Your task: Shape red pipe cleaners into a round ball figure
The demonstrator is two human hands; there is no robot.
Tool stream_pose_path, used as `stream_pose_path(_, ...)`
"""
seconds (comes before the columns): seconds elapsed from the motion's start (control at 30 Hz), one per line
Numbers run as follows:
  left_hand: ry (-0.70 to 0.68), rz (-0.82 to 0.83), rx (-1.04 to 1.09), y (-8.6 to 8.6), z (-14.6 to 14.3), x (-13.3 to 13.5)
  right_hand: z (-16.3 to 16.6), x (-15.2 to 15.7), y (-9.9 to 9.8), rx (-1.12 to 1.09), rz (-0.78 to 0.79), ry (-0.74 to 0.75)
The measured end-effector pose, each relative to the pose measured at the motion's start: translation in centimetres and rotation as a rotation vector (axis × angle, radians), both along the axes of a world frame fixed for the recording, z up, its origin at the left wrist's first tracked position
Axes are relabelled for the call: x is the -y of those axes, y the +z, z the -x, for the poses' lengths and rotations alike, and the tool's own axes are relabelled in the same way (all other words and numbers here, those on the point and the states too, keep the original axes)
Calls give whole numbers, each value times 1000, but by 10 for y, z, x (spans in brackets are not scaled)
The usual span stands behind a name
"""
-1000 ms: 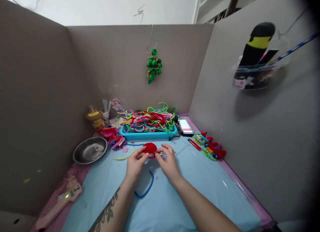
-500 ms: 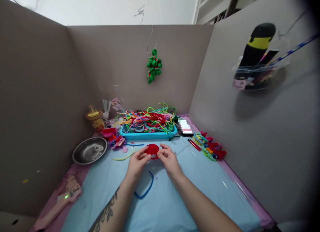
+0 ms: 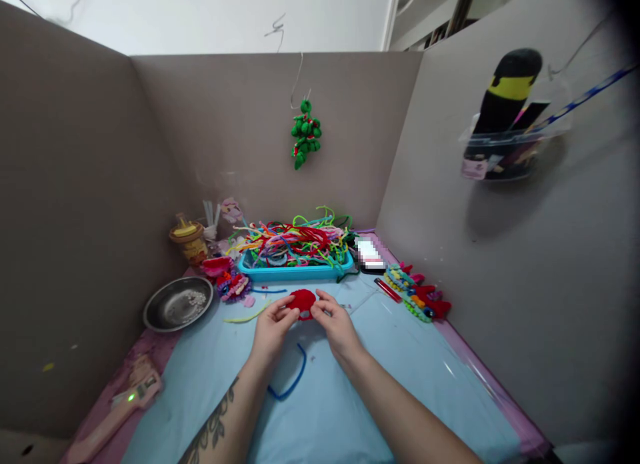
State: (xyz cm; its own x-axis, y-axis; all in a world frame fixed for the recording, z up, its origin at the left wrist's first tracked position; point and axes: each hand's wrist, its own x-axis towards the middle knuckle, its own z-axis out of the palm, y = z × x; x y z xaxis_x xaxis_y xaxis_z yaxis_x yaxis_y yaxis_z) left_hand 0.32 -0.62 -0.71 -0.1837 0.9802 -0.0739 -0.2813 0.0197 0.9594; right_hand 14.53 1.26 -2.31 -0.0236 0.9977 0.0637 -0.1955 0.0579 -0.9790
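A rounded red fuzzy piece point(image 3: 303, 299), which looks made of pipe cleaner, is held between my two hands above the blue-covered table. My left hand point(image 3: 275, 321) pinches its left edge between thumb and fingers. From the other side, my right hand point(image 3: 333, 317) grips its right edge the same way. A small greyish patch shows at the piece's lower middle; I cannot tell what it is. Below the hands a bent blue pipe cleaner point(image 3: 299, 379) lies on the cover, and a yellow one point(image 3: 245, 319) is left of my left hand.
Behind my hands stands a blue tray point(image 3: 295, 275) heaped with coloured pipe cleaners. A metal bowl point(image 3: 163, 311) and pink glue gun point(image 3: 115, 414) are on the left. To the right lie a phone point(image 3: 371, 254), a red cutter point(image 3: 387, 290) and fuzzy colourful pieces point(image 3: 417, 294). Grey panels enclose three sides.
The view has shifted slightly. Both hands keep hold of the red piece, and the right fingers have shifted a little along its edge.
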Motion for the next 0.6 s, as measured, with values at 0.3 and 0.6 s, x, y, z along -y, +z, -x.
stream_pose_path(0.3,-79,-53,-40,-2,-9,5,0,2,1,126,-98,-99)
stream_pose_path(0.6,-17,-68,-104,-1,-11,6,2,5,3,181,-172,-114)
